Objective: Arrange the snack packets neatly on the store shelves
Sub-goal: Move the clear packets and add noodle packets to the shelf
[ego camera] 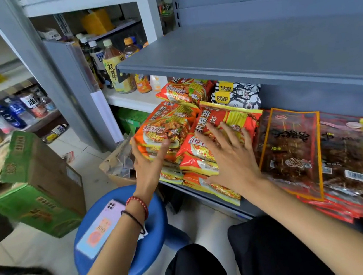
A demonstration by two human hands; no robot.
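Two stacks of red-and-orange noodle packets lie on the lower grey shelf (208, 194). My left hand (148, 164) presses against the left side of the left stack (165, 127), thumb on top, fingers straight. My right hand (230, 154) lies flat with spread fingers on the top packet of the right stack (230, 117). More orange packets (184, 90) and black-and-white packets (239, 96) sit behind. Dark red snack packets (289, 147) lie overlapping to the right.
The grey shelf above (256, 46) overhangs the packets. A blue stool (144, 249) with a phone (100, 227) on it stands below my left arm. A green carton (33, 183) sits on the floor at left. Drink bottles (114, 63) fill the shelves behind.
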